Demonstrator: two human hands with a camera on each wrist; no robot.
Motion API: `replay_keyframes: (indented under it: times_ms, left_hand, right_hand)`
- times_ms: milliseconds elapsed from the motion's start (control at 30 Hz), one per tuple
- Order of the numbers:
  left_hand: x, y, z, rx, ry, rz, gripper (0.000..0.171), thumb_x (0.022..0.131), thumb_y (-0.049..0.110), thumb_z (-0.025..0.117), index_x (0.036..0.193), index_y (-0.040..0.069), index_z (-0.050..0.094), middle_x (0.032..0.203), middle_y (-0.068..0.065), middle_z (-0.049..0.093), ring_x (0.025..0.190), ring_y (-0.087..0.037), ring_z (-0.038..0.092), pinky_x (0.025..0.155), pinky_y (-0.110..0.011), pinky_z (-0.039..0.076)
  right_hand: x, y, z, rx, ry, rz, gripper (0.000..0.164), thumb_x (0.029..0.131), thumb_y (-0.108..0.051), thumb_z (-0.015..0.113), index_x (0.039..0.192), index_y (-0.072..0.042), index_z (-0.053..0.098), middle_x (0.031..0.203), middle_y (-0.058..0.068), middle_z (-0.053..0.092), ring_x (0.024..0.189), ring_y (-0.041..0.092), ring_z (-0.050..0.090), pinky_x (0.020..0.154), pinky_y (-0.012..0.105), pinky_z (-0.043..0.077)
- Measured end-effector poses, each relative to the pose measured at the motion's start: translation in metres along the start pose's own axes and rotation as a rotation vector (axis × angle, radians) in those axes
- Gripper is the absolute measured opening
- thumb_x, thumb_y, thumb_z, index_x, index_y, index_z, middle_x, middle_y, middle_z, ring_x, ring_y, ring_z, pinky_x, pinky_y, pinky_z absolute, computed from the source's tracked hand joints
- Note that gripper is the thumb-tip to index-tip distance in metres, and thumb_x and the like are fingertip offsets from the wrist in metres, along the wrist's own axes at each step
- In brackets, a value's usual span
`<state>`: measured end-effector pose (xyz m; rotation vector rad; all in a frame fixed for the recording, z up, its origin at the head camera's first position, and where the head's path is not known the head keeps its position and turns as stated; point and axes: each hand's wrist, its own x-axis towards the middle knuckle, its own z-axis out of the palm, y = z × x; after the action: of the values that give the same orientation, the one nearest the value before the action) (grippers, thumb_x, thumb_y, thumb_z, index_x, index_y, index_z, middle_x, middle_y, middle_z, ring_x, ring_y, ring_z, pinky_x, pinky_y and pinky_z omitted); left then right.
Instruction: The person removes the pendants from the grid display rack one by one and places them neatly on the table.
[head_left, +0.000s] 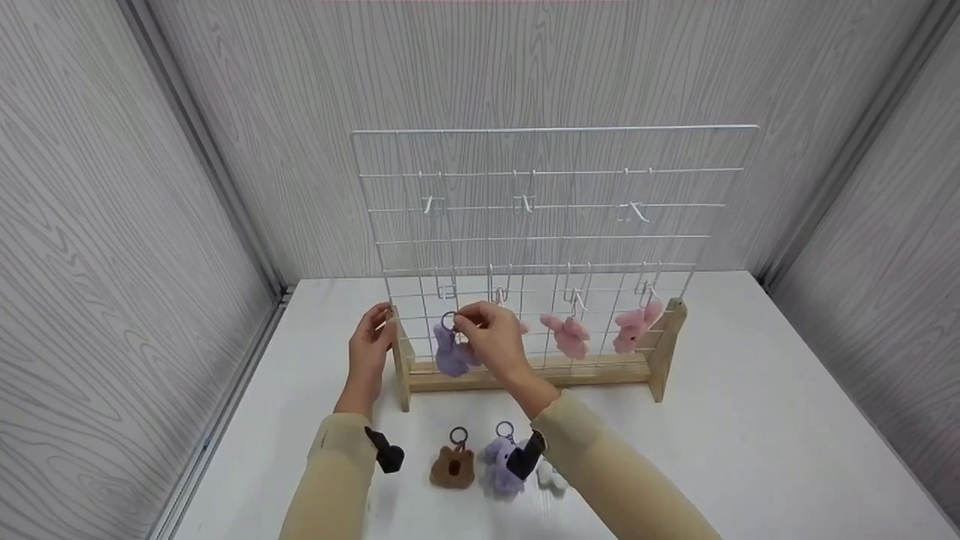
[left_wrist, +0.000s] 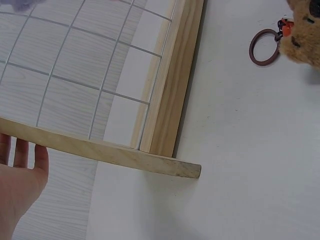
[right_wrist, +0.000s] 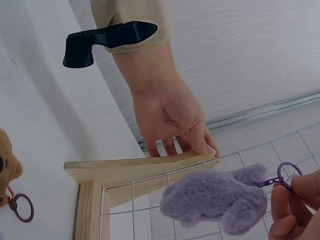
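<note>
My right hand (head_left: 493, 339) pinches the ring of a purple plush keychain (head_left: 451, 358) between thumb and fingertips. The plush dangles in front of the lower left of a white wire grid rack (head_left: 555, 130), just under a hook (head_left: 447, 291). In the right wrist view the purple ring (right_wrist: 290, 170) and its short chain show clearly at the fingertips. My left hand (head_left: 370, 342) holds the rack's left wooden side post (head_left: 403, 360) near its top, thumb on one side and fingers partly hidden behind it.
Pink plush keychains (head_left: 568, 337) hang on the lower hooks, one mostly behind my right hand. Upper hooks (head_left: 526, 203) bear nothing. A brown plush keychain (head_left: 453, 468), another purple one (head_left: 504, 469) and a white plush (head_left: 551, 475) lie on the white table (head_left: 750, 420) in front.
</note>
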<state>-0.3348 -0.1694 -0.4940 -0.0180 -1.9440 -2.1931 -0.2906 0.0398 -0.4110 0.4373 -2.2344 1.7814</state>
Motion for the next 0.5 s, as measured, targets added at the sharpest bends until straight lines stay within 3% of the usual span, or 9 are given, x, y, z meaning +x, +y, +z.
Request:
replay_keyframes:
  times_ms: [167,500]
  left_hand:
    - [0.0,0.002,-0.001,-0.021,-0.025,0.004,0.04,0.097,0.014,0.05,0.136,0.01,0.043,0.134,-0.01,0.04,0.12,-0.022,0.042,0.098,-0.04,0.037]
    - [0.002,-0.002,0.0,-0.015,0.004,0.003,0.036,0.097,0.011,0.05,0.133,0.012,0.046,0.13,-0.008,0.044,0.118,-0.02,0.045,0.097,-0.039,0.039]
  right_hand:
    - [-0.008,-0.002,-0.004,0.022,-0.018,0.019,0.01,0.087,-0.006,0.065,0.092,0.003,0.068,0.083,0.012,0.066,0.072,0.017,0.057,0.058,0.021,0.044]
    - [-0.02,0.015,-0.01,0.03,-0.049,-0.034,0.008,0.087,-0.006,0.066,0.09,0.0,0.069,0.084,0.007,0.066,0.074,0.017,0.06,0.061,0.022,0.048]
